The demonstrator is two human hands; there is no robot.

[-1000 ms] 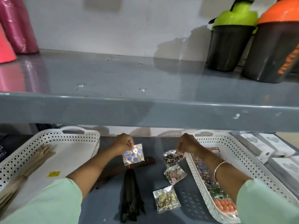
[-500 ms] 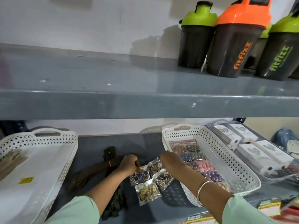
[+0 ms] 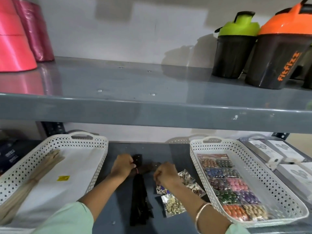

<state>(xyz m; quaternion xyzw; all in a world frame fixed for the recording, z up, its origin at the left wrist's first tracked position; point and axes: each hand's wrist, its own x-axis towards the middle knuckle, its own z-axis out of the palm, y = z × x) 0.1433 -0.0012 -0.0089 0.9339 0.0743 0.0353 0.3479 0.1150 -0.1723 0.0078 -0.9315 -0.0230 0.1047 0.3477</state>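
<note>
On the grey lower shelf, between two white baskets, lies a black bundle of strips (image 3: 139,196) tied with a pink band. My left hand (image 3: 121,166) grips its upper end by the band. A brown bundle (image 3: 149,166) lies across behind it. My right hand (image 3: 164,173) curls its fingers down onto the top edge of a clear packet of blue buttons (image 3: 161,189). Beside it lie a packet of gold buttons (image 3: 172,206) and two packets of dark buttons (image 3: 194,186), partly hidden by my wrist.
The right basket (image 3: 194,149) holds rows of coloured button packets. The left basket (image 3: 101,142) holds a beige bundle (image 3: 33,179). White boxes (image 3: 278,152) sit far right. The upper shelf (image 3: 152,112) overhangs, carrying shaker bottles (image 3: 234,53) and pink rolls (image 3: 13,48).
My left hand let go of the blue button packet and moved left onto the black bundle. My right hand shifted over to the blue packet. The camera swung back left.
</note>
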